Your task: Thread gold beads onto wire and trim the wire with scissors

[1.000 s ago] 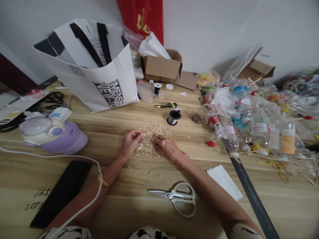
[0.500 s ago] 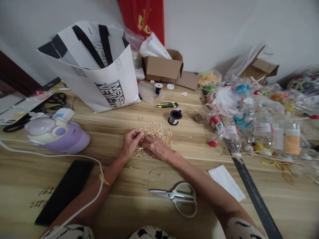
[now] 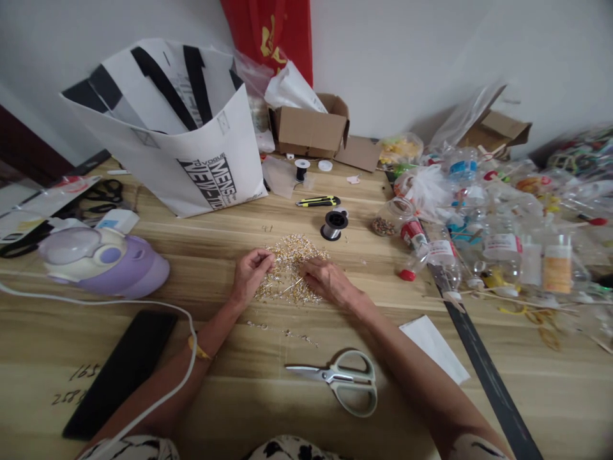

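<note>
A pile of tiny gold and silver beads point(image 3: 288, 255) is spread on the wooden table. At its left edge, my left hand point(image 3: 249, 275) has thumb and forefinger pinched together; whatever is between them is too small to make out. My right hand point(image 3: 331, 281) rests over the pile's right side with its fingers curled in. A thin pale line, perhaps wire or a needle, runs left from those fingertips across the beads. Nearer to me lie two short beaded pieces point(image 3: 301, 337). Scissors point(image 3: 332, 378) with pale handles lie below them, blades pointing left.
Behind the pile stand a wire spool point(image 3: 334, 225) and a yellow-black utility knife point(image 3: 318, 201). A purple device point(image 3: 129, 265) with a white cable and a black slab point(image 3: 119, 374) are left. Plastic bottles point(image 3: 500, 252) crowd the right. A white bag point(image 3: 220, 147) stands behind.
My right hand has moved right, away from my left hand, uncovering the middle of the bead pile. The left hand keeps its pinch in nearly the same place.
</note>
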Demonstrator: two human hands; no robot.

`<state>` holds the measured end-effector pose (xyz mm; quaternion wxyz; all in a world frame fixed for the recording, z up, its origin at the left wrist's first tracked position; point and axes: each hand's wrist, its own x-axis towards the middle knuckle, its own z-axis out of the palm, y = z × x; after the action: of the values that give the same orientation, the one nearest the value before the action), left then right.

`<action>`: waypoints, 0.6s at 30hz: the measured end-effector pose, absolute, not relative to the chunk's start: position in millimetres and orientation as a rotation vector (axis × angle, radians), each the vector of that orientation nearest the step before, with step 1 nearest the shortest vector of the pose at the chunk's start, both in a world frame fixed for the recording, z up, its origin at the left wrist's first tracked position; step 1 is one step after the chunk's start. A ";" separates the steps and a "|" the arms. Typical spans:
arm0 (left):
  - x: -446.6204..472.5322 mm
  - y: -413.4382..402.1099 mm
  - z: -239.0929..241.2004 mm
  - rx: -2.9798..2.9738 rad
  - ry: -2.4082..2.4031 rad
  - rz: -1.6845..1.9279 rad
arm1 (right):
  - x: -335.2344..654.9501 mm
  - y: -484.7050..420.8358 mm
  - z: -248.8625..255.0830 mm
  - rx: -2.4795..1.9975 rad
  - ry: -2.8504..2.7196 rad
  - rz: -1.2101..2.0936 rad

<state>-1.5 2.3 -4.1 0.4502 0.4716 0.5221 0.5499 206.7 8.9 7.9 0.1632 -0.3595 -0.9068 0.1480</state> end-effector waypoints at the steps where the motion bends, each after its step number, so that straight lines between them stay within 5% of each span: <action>1: -1.1 2.1 -4.0 1.167 1.288 1.357 | 210.5 7.8 8.7 -1.044 -2.561 0.443; 18: 18.1 -16.4 20.3 1.239 1.223 1.112 | 241.2 -29.0 17.2 -1.107 -2.338 0.632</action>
<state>18.1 -16.4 20.3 0.5123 0.5152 0.5084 0.4622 241.2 -29.0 17.2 0.2370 -0.4040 -0.8529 0.2305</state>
